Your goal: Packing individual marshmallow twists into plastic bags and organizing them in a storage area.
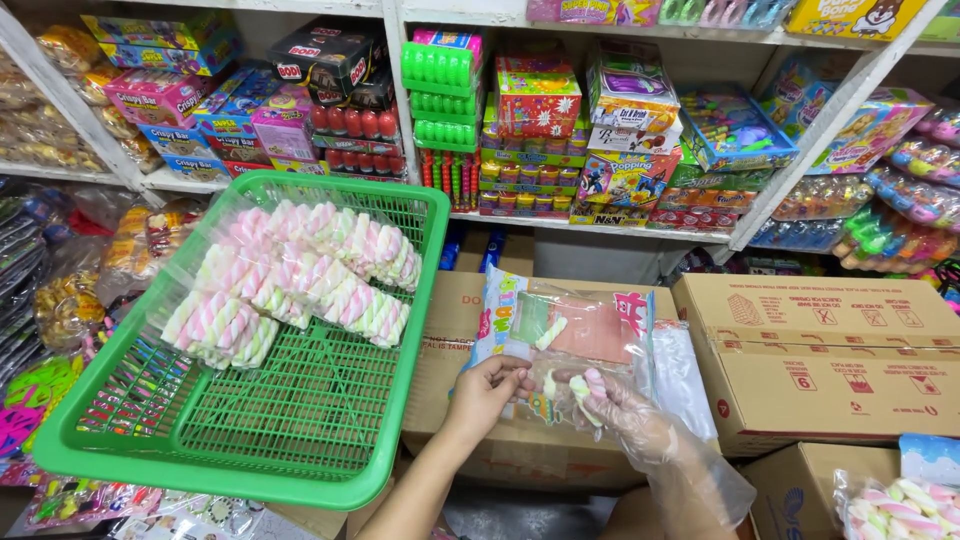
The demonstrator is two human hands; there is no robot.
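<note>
Left hand [487, 392] pinching bag [565, 335]; gloved right hand [622, 412] grasping marshmallows [583, 385] beside green basket [330, 400]; tilted basket risks spilling

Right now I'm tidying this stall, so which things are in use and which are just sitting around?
In use:
left hand
right hand in a clear glove
printed marshmallow bag
twisted marshmallows
green basket
marshmallow pile

Sitting around:
cardboard cartons
shelved candy boxes
marshmallow packet at lower right
</note>
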